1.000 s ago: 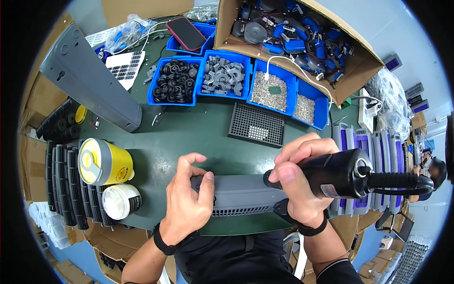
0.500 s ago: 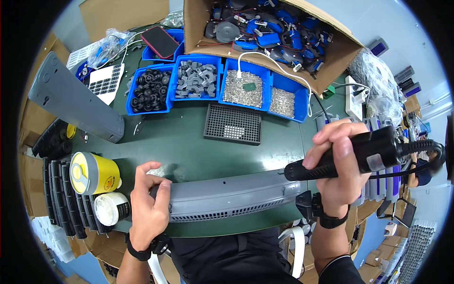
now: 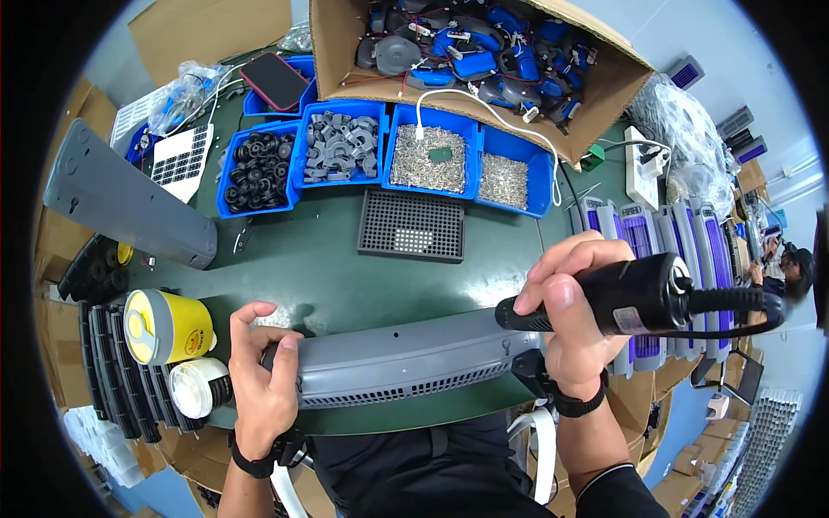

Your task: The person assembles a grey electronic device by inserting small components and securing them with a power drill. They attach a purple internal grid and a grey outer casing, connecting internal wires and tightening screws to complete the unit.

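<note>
A long grey plastic housing (image 3: 406, 354) with a slotted lower side lies across the near edge of the table. My left hand (image 3: 263, 380) grips its left end between thumb and fingers. In my right hand (image 3: 570, 311) is a black electric screwdriver (image 3: 635, 293), held almost level with its cord trailing right. The screwdriver's nose meets the housing's top near the right end; its bit and any screw there are hidden.
Blue bins hold black wheels (image 3: 259, 168), grey clips (image 3: 341, 147) and screws (image 3: 432, 160). Before them sits a black perforated tray (image 3: 411, 226). A grey housing (image 3: 129, 198) stands at left, near a yellow cup (image 3: 168, 326). Behind is a carton (image 3: 604, 112) of blue-grey parts.
The screwdriver's nose has come down onto the housing, its back end swinging slightly toward me. My left hand keeps its grip. The whole view has shifted a little.
</note>
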A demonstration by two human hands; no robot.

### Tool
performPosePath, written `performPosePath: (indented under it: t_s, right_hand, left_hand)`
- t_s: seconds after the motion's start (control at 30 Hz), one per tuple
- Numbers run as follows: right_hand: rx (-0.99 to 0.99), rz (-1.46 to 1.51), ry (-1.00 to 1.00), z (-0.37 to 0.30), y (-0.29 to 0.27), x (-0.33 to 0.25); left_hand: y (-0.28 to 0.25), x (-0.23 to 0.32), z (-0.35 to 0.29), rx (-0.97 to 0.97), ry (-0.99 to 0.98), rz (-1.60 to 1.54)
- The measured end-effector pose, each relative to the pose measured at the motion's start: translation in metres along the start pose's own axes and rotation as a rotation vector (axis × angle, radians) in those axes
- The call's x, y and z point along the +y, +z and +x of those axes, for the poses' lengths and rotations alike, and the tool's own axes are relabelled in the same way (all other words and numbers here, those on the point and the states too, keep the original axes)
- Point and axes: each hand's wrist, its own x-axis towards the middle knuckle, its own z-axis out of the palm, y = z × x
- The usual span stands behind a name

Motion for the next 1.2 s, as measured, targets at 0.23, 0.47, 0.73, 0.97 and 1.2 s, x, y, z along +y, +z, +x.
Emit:
performPosePath:
  t_s: [0.23, 0.47, 0.73, 0.97, 1.2]
  right_hand:
    - [-0.037, 0.028, -0.002, -0.002, 0.002, 0.004]
    - [-0.033, 0.052, -0.004, 0.000, 0.001, 0.003]
    - [0.316, 0.032, 0.183, 0.050, -0.053, -0.047]
    - [0.201, -0.252, 0.864, 0.012, -0.093, 0.051]
    - [-0.129, -0.611, 0.516, -0.028, -0.113, 0.107]
  left_hand:
    - [0.001, 0.001, 0.000, 0.007, -0.010, -0.015]
    - [0.001, 0.005, 0.000, 0.011, -0.011, -0.018]
    - [-0.001, 0.009, -0.021, 0.000, 0.158, 0.015]
    - [-0.028, -0.013, -0.064, -0.295, 0.544, 0.403]
    - [-0.034, -0.014, -0.072, -0.318, 0.624, 0.431]
